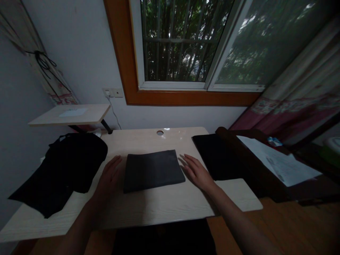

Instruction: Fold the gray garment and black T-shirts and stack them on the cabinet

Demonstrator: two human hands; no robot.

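A flat, dark grey rectangle [154, 170], perhaps a folder or a folded cloth, lies on the pale wooden desk [159, 209]. My left hand [109, 174] is beside its left edge, fingers stretched out and pointing away from me, holding nothing. On the other side, my right hand [196, 170] is close to the right edge with its fingers extended and a little apart. A small gap shows between each hand and the grey rectangle.
A black bag or garment [71, 166] is heaped on the desk's left side, below a raised shelf [98, 112] with a paper. At right lies a flat black item [217, 156]. Beyond it, a dark wooden piece of furniture holds a white sheet [281, 164]. A window is behind.
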